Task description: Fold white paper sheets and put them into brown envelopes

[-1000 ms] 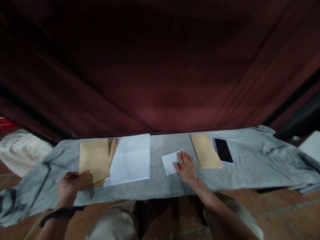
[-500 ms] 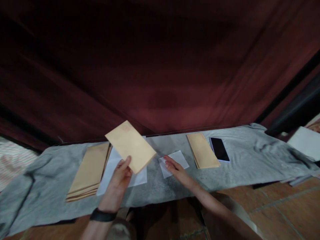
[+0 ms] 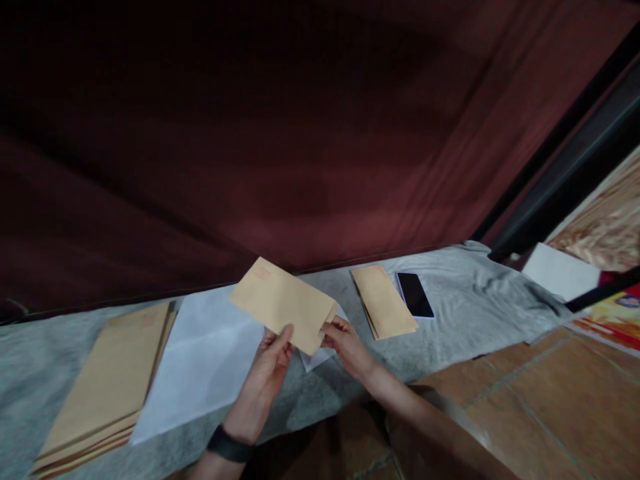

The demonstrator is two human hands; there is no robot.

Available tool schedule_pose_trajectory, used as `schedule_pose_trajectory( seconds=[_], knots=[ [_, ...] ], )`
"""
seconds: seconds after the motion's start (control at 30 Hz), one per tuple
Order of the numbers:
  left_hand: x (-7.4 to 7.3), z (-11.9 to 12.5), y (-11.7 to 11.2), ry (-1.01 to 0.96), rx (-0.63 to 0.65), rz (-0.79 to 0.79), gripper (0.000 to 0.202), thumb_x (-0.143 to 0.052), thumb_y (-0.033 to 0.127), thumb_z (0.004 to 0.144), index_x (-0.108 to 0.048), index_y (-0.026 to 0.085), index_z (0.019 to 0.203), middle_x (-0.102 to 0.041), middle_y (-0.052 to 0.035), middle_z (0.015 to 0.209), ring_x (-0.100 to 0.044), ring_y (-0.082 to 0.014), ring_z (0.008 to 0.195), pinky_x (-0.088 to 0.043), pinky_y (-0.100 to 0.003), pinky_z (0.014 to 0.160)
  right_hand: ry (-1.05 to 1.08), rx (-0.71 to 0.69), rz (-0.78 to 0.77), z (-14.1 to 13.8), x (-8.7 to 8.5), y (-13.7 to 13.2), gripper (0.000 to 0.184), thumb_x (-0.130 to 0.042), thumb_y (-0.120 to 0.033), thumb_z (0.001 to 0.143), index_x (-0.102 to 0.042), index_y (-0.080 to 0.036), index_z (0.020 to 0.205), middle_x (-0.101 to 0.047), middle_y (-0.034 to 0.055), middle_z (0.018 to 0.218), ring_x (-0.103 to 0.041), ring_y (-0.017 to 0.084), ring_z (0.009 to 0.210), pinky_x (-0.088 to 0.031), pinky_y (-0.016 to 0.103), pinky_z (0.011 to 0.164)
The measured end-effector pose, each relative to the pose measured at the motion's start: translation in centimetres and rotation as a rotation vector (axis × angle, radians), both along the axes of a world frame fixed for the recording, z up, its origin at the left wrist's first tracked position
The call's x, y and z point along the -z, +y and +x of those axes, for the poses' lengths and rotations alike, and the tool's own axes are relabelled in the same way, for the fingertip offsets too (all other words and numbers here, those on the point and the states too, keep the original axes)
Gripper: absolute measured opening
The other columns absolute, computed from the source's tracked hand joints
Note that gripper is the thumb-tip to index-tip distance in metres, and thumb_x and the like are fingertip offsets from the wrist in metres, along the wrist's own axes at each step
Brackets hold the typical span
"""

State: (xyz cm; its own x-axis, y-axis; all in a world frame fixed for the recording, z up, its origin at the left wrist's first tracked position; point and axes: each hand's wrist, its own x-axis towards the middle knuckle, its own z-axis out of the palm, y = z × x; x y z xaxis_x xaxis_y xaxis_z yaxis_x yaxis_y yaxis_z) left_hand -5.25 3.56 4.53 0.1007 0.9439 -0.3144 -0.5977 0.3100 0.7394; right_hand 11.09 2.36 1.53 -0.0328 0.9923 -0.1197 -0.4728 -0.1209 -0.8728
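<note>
A tan envelope (image 3: 283, 303) is held in the air above the grey cloth (image 3: 465, 300), tilted down to the right. My left hand (image 3: 270, 363) grips its near edge with thumb on top. My right hand (image 3: 345, 343) pinches the envelope's right end, where the flap edge shows. A small folded white paper (image 3: 313, 360) lies on the cloth just under the envelope, mostly hidden by it. A black band is on my left wrist.
A stack of tan envelopes (image 3: 107, 380) lies at the left beside a sheet of white paper (image 3: 205, 360). A smaller envelope stack (image 3: 383, 300) and a black phone (image 3: 415, 295) lie at the right. A dark red curtain (image 3: 300, 133) hangs behind. Tiled floor (image 3: 550, 400) is at the right.
My left hand lifted one envelope from the left stack and carried it right to the middle. My right hand left the small white paper and took the envelope's right end. The view swung right.
</note>
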Motion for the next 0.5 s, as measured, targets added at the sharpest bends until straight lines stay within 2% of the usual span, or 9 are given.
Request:
schedule_pose_trajectory(
  seconds=[0.17, 0.23, 0.33, 0.43, 0.47, 0.5],
  knots=[
    [0.2, 0.6, -0.8, 0.109, 0.04, -0.006, 0.044, -0.094, 0.021, 0.055, -0.071, 0.02, 0.092, -0.076, -0.0026, 0.095, -0.069, -0.0129, 0.077, -0.052, -0.021, 0.065, -0.028, -0.035, 0.073, 0.8, -1.1, 0.7, 0.043, -0.081, -0.056, 0.071, -0.073, -0.021, 0.094, -0.075, 0.0023, 0.085, -0.07, 0.022, 0.082, -0.054, 0.032, 0.072],
    [0.3, 0.6, -0.9, 0.169, 0.07, 0.008, 0.044, -0.096, 0.027, 0.053, -0.072, 0.019, 0.088, -0.075, -0.0031, 0.091, -0.068, -0.0132, 0.076, -0.05, -0.022, 0.064, -0.098, 0.002, 0.124, 1.3, -1.4, 1.0, 0.038, -0.082, -0.054, 0.07, -0.073, -0.021, 0.086, -0.074, 0.0011, 0.081, -0.069, 0.021, 0.079, -0.053, 0.031, 0.072],
    [0.5, 0.0, -1.0, 0.354, 0.153, 0.092, 0.037, -0.092, 0.043, 0.058, -0.07, 0.019, 0.076, -0.071, -0.003, 0.076, -0.064, -0.0147, 0.068, -0.048, -0.025, 0.06, -0.204, 0.101, 0.195, 2.6, -1.7, 1.3, 0.033, -0.08, -0.052, 0.072, -0.072, -0.022, 0.08, -0.073, -0.0004, 0.077, -0.065, 0.019, 0.073, -0.051, 0.03, 0.072],
    [0.7, -0.9, -1.4, 0.732, 0.158, 0.376, 0.034, -0.086, 0.048, 0.066, -0.064, 0.022, 0.061, -0.063, -0.0016, 0.061, -0.06, -0.0175, 0.06, -0.047, -0.029, 0.06, -0.278, 0.155, 0.231, 4.3, -2.0, 1.5, 0.03, -0.076, -0.052, 0.075, -0.071, -0.023, 0.08, -0.071, -0.0013, 0.075, -0.063, 0.018, 0.071, -0.05, 0.03, 0.071],
    [0.6, -1.3, -1.6, 0.89, 0.122, 0.523, 0.031, -0.085, 0.047, 0.068, -0.066, 0.023, 0.064, -0.066, -0.0027, 0.065, -0.063, -0.0202, 0.066, -0.05, -0.032, 0.067, -0.291, 0.157, 0.235, 4.8, -2.1, 1.5, 0.029, -0.074, -0.051, 0.077, -0.071, -0.023, 0.081, -0.07, -0.0015, 0.075, -0.062, 0.018, 0.071, -0.05, 0.03, 0.071],
    [0.4, -1.7, -1.7, 1.054, 0.074, 0.684, 0.025, -0.084, 0.045, 0.071, -0.07, 0.024, 0.073, -0.072, -0.005, 0.078, -0.067, -0.0243, 0.079, -0.052, -0.037, 0.078, -0.298, 0.151, 0.235, 5.3, -2.1, 1.5, 0.027, -0.073, -0.05, 0.078, -0.071, -0.023, 0.083, -0.07, -0.0018, 0.074, -0.062, 0.018, 0.07, -0.05, 0.03, 0.07]
  ],
)
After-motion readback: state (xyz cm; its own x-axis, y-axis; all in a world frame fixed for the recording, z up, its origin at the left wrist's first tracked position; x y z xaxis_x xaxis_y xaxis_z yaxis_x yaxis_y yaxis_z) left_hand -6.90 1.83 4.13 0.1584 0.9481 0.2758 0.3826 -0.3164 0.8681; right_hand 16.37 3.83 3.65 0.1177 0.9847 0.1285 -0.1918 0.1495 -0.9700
